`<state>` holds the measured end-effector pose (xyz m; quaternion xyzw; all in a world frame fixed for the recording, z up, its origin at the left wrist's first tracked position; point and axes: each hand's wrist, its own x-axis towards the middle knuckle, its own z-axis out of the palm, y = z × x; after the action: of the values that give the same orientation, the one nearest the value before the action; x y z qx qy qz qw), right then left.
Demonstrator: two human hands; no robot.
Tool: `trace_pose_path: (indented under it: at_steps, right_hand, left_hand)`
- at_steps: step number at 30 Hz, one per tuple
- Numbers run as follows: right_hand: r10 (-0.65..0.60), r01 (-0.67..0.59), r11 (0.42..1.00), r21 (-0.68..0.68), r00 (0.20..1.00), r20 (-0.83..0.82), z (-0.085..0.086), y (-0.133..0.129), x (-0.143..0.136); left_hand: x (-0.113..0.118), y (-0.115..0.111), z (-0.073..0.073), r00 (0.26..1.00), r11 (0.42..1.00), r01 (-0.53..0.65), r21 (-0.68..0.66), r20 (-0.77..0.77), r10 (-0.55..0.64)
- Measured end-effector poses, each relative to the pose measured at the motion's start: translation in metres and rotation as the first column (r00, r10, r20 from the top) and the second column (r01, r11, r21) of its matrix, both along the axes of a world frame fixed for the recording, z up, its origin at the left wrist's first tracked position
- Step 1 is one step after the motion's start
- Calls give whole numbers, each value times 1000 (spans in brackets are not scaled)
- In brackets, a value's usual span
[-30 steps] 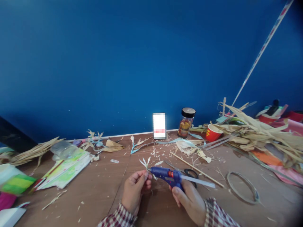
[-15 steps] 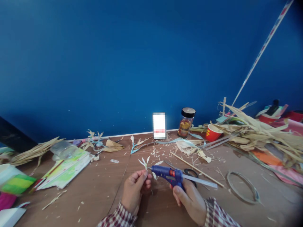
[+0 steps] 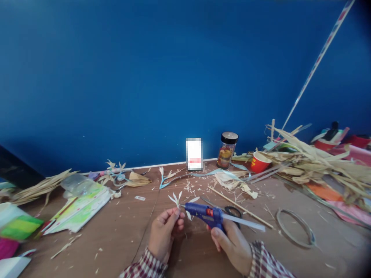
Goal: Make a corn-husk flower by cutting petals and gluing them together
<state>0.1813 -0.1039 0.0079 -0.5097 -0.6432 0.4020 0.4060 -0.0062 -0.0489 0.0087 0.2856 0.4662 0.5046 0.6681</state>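
Observation:
Between the thumb and fingers of my left hand [image 3: 165, 231] is a small pale flower of thin pointed petals [image 3: 175, 199], held upright by its base. My right hand [image 3: 232, 241] is wrapped round the handle of a blue glue gun [image 3: 203, 213], with a clear glue stick [image 3: 246, 222] coming out of its back. The gun's nozzle points left and is at the flower's base; whether they touch is too small to tell. Pale petal pieces [image 3: 189, 215] lie just under the nozzle. Black-handled scissors [image 3: 233, 212] rest behind the gun, partly hidden.
A thin stick [image 3: 240, 207] lies beyond the gun. At the back stand a blurred white object [image 3: 194, 154], a lidded jar [image 3: 227, 151] and a red cup [image 3: 260, 162]. Dry husks [image 3: 324, 160] pile up at right, near a coiled ring [image 3: 295, 228]. Painted paper [image 3: 81, 210] lies left.
The view has shifted slightly. The glue gun's nozzle and the flower stay close together, with both hands almost in the same place.

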Motion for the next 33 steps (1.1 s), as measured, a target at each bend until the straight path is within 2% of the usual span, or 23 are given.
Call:
trace_pose_path:
  at_steps: [7, 16, 26, 33]
  right_hand:
    - [1, -1, 1000, -4, 1000, 1, -4, 0, -1]
    - [-2, 2, 1000, -10, 1000, 10, 0, -1, -2]
    - [6, -6, 1000, -13, 1000, -15, -2, 0, -2]
    - [-24, 24, 1000, -4, 999, 44, 1, 0, -2]
  left_hand:
    - [0, 0, 1, 1000, 1000, 19, 11, 22, -19]
    - [1, -1, 1, 1000, 1000, -22, -12, 10, 22]
    - [1, -1, 3, 1000, 1000, 12, -6, 0, -12]
    - [-1, 0, 3, 999, 999, -35, -17, 5, 35]
